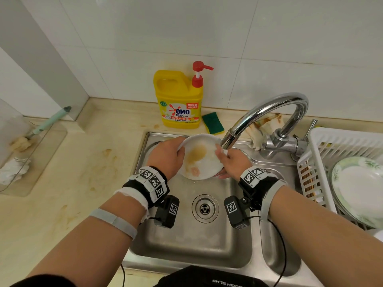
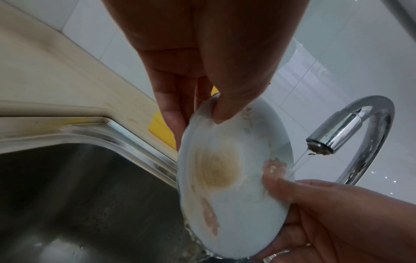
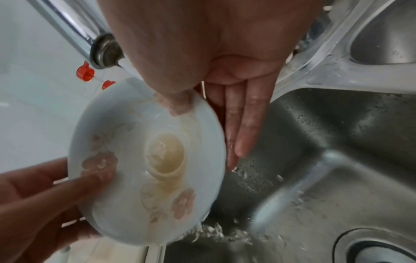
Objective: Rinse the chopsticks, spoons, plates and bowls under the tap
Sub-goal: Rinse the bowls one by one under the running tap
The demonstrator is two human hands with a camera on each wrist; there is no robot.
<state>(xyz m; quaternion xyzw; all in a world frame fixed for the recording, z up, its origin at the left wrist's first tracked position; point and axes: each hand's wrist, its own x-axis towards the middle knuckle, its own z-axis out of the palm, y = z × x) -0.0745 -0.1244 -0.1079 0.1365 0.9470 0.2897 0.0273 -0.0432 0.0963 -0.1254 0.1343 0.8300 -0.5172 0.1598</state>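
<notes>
I hold one bowl (image 1: 199,156) between my left hand (image 1: 167,157) and right hand (image 1: 233,162); brown water sits inside it.

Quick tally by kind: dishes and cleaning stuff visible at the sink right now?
Plates: 2, one held by left hand and right hand, one in the rack
Detergent bottle: 1
Sponge: 1
Brush: 1
Total: 5
</notes>
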